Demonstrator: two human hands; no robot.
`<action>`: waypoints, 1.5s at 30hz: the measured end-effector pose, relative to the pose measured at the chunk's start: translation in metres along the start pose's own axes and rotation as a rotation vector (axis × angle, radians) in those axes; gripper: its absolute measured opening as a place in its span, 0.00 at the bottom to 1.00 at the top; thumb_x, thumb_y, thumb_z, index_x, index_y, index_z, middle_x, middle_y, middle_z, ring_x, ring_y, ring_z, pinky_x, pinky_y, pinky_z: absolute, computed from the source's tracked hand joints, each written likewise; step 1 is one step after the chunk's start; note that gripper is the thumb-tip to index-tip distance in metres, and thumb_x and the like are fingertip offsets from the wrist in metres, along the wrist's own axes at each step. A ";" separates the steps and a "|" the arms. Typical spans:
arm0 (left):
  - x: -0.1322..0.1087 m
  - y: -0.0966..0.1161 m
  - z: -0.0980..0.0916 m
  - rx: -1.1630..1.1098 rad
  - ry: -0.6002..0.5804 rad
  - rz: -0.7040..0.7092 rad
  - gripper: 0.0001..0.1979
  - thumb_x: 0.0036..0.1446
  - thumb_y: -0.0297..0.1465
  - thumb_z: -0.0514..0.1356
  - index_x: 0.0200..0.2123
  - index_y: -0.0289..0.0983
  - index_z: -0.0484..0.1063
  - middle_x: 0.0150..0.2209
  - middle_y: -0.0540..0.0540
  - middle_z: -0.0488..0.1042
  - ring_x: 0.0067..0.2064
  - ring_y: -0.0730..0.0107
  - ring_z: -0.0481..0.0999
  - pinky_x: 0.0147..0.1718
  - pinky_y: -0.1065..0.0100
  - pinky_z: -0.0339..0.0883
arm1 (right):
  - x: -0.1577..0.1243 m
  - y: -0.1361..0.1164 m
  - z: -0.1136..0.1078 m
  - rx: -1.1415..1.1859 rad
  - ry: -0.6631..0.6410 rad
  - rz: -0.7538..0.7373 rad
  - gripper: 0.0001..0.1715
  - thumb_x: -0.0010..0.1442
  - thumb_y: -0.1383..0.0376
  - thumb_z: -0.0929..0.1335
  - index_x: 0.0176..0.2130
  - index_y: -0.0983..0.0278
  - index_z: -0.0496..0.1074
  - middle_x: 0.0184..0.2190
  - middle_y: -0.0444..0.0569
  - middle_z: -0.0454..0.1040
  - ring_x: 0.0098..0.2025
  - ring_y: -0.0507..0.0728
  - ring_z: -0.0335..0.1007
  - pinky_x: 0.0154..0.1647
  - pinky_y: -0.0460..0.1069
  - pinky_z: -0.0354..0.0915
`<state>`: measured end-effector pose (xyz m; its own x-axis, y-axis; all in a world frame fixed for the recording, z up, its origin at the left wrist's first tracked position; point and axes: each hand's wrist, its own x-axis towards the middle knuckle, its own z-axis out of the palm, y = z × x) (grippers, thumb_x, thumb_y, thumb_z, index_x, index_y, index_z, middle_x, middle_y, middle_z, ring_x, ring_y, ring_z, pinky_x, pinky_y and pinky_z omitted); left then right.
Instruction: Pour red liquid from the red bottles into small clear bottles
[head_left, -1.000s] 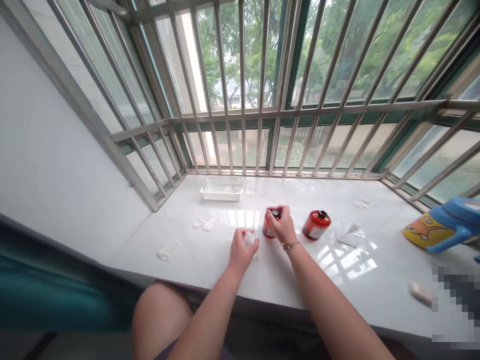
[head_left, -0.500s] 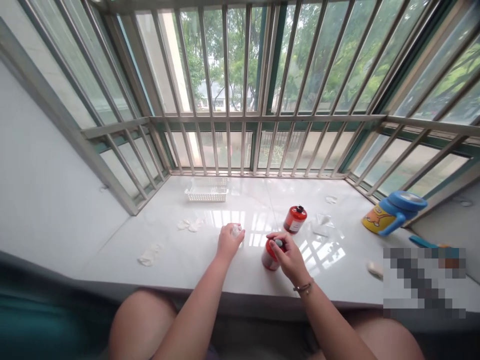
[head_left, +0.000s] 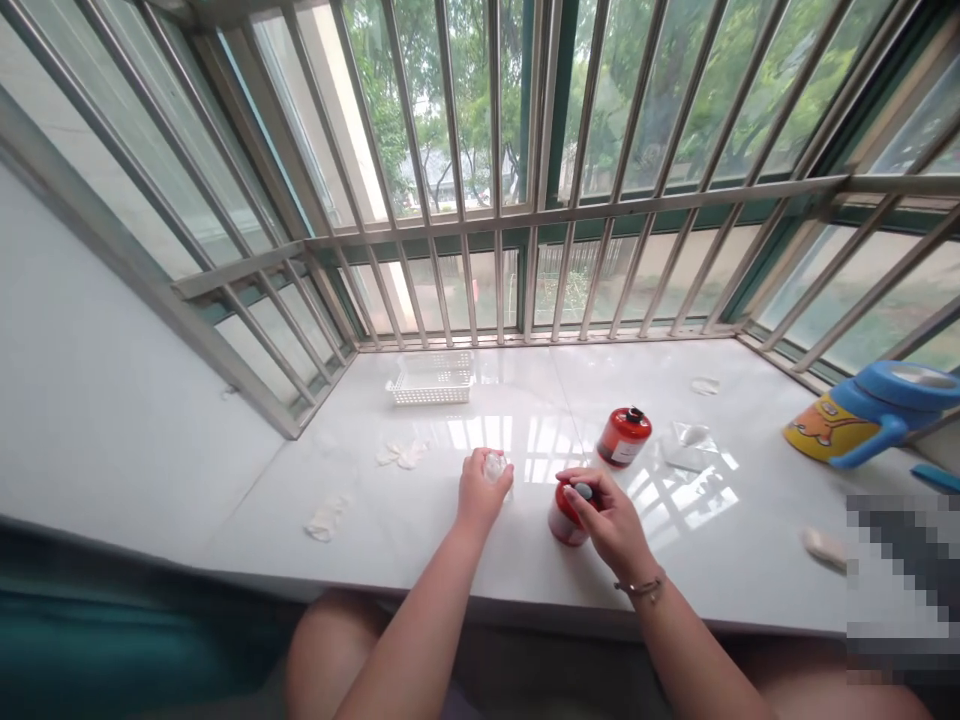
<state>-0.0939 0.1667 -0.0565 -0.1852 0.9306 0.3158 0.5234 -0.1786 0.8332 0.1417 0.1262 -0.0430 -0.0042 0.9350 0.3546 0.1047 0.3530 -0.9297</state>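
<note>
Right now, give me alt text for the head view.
A person's left hand holds a small clear object while the right hand grips the top of a red bottle. Farther back on the counter are another red bottle and a white basket, with a blue mug at right and a barred window behind.

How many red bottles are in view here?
2. The near bottle is at the right hand, whose fingers are around its top; the far bottle is behind it, slightly to the right. The pixelated patch could hide others.
</note>
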 end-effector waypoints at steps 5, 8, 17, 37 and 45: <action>-0.005 0.001 0.004 -0.070 0.023 -0.040 0.17 0.59 0.33 0.68 0.48 0.44 0.66 0.50 0.44 0.80 0.50 0.59 0.80 0.53 0.56 0.72 | -0.002 0.001 0.006 -0.007 0.054 0.010 0.12 0.68 0.52 0.74 0.45 0.56 0.76 0.50 0.55 0.81 0.56 0.68 0.77 0.57 0.64 0.72; -0.009 -0.001 0.008 -0.114 0.047 -0.030 0.21 0.60 0.34 0.68 0.50 0.45 0.60 0.51 0.42 0.79 0.51 0.59 0.80 0.54 0.56 0.72 | -0.003 0.000 0.012 -0.002 0.088 0.004 0.12 0.67 0.53 0.74 0.44 0.56 0.74 0.50 0.55 0.81 0.55 0.67 0.78 0.57 0.65 0.72; -0.008 0.002 0.005 -0.014 0.063 0.012 0.14 0.61 0.34 0.67 0.48 0.44 0.68 0.49 0.43 0.78 0.52 0.56 0.78 0.56 0.54 0.72 | -0.004 -0.005 0.019 0.049 0.125 0.032 0.15 0.67 0.53 0.74 0.42 0.57 0.69 0.51 0.56 0.81 0.55 0.66 0.78 0.56 0.64 0.72; -0.007 0.006 0.006 -0.046 0.092 -0.030 0.16 0.58 0.35 0.69 0.50 0.46 0.73 0.50 0.46 0.82 0.53 0.57 0.80 0.56 0.56 0.72 | 0.001 -0.007 0.011 0.026 0.015 -0.048 0.16 0.66 0.55 0.75 0.47 0.56 0.68 0.50 0.53 0.80 0.54 0.64 0.78 0.58 0.63 0.73; -0.004 0.006 0.002 0.031 0.054 -0.033 0.11 0.59 0.36 0.68 0.45 0.46 0.78 0.48 0.46 0.82 0.52 0.56 0.80 0.54 0.57 0.73 | 0.002 -0.007 0.011 0.080 0.036 -0.031 0.21 0.62 0.57 0.78 0.50 0.55 0.70 0.50 0.51 0.80 0.53 0.64 0.78 0.57 0.63 0.74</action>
<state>-0.0882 0.1628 -0.0540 -0.2469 0.9171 0.3129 0.5419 -0.1371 0.8292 0.1299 0.1258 -0.0365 0.0300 0.9221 0.3858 0.0249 0.3851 -0.9225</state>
